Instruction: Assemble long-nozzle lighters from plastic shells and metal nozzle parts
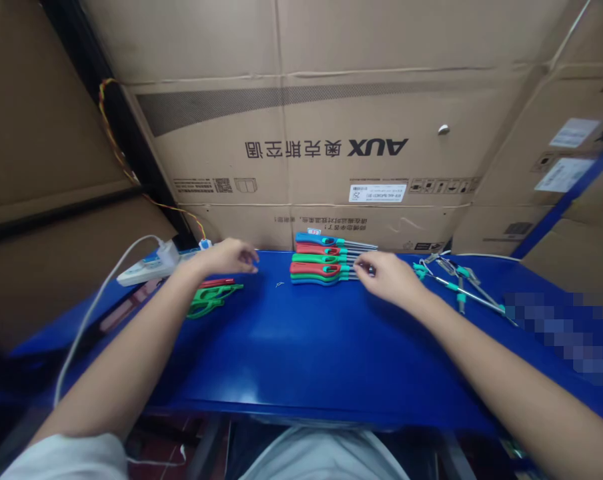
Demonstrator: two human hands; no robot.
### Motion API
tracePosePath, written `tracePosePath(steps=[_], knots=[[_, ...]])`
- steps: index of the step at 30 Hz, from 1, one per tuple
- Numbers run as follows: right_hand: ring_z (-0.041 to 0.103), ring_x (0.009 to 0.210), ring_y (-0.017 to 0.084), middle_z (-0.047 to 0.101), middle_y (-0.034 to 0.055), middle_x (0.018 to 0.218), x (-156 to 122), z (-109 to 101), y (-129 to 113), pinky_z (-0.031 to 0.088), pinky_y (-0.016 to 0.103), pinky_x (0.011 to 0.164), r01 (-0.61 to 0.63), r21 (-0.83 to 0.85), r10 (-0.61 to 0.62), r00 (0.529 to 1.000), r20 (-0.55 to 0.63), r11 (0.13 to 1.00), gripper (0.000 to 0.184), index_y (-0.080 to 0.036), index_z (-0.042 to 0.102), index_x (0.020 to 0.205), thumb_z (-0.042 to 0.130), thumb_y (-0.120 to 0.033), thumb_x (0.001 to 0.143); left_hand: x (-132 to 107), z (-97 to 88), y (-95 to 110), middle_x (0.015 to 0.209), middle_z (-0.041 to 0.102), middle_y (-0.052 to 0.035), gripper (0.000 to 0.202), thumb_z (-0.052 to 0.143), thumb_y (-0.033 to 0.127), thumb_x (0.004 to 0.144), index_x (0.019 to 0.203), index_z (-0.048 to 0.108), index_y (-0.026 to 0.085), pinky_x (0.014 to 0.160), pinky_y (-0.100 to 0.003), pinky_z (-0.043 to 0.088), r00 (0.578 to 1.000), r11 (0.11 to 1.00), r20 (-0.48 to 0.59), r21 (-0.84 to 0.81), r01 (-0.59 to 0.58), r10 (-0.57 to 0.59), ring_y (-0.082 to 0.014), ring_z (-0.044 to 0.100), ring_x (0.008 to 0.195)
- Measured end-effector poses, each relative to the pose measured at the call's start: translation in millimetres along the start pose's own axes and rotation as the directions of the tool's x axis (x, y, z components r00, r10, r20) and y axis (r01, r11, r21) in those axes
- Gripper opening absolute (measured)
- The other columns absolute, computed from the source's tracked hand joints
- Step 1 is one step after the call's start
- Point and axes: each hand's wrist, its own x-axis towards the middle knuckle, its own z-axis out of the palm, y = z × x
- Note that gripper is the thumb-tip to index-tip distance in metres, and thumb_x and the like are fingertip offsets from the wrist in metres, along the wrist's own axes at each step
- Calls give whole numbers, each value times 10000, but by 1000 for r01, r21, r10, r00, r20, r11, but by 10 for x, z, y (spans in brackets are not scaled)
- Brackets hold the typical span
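Observation:
Several long-nosed gas lighters (315,269) with red, green and blue handles lie stacked side by side on the blue table (276,353), their metal tubes pointing right. My right hand (391,277) is closed, thumb and finger pinched at the tube ends of the nearer lighters, which it partly covers. Above the table to the left, my left hand (234,256) has loosely bent fingers apart, with nothing seen in them. Just below it lie green handle pieces (206,303) and red handle pieces (216,283). Loose metal tubes with teal parts (464,290) lie right of my right hand.
A white power strip (146,270) with a plug and cable stands at the left. Cardboard (326,107) walls in the back and sides. A small pale scrap (280,285) lies mid-table, and a small label (313,231) stands behind the lighters.

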Motion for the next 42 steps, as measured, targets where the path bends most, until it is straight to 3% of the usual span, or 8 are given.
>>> tracePosePath(steps=[3,6,9,14,19,24,32,42], knots=[[688,796,204,751,37,869,-216,284,-76,387,266,606,24,-20,-23,998,58,1000,206,-233,702,992,513,-291,935,-270,33,-255,900,758,-40,543,844,560,502,945,767,255,742,-304,521,985,993,169,115,-40,20,-270,701,835],[676,713,188,732,17,776,-272,420,-79,346,253,557,26,-12,-25,996,91,1000,253,-241,679,1123,528,-303,930,-388,39,-487,1121,722,-87,795,839,639,486,1162,688,248,852,-334,529,985,980,168,199,5,-39,-307,684,998],[683,714,191,730,8,784,-276,429,-46,361,253,563,0,10,-1,997,82,1000,406,-241,588,1330,503,-307,939,-394,25,-621,1212,686,-139,864,809,704,480,1181,669,220,946,-376,505,987,961,143,276,30,-73,-363,642,1127],[694,740,196,735,0,800,-292,400,4,414,260,599,-15,78,10,998,61,997,440,-260,568,1365,507,-329,936,-337,53,-651,1246,675,-167,795,758,723,504,1102,688,203,952,-409,492,991,938,72,338,82,-112,-396,630,1144],[699,762,195,749,4,844,-298,401,22,432,260,614,-15,83,8,997,80,996,458,-258,554,1383,510,-317,931,-308,114,-659,984,761,-77,527,707,645,575,908,716,237,783,-346,512,979,974,173,214,70,-108,-310,693,906],[685,717,193,753,5,873,-299,356,23,413,272,597,-37,88,33,998,47,995,516,-243,508,1440,506,-332,932,-295,132,-692,876,759,-56,500,650,674,619,865,707,243,726,-327,508,974,991,219,128,35,-63,-273,685,813],[689,708,199,762,7,874,-308,301,18,410,278,587,-23,67,22,1000,6,997,466,-264,559,1382,515,-345,926,-315,14,-821,1034,773,-64,542,661,648,607,957,730,240,859,-341,546,965,995,244,43,86,-94,-290,706,969],[704,781,214,762,16,873,-325,281,6,429,283,618,-2,54,0,999,38,999,449,-253,572,1375,512,-341,938,-417,-178,-876,1071,776,37,493,712,457,525,993,721,302,910,-310,546,950,970,239,-87,228,-202,-269,687,1075]])
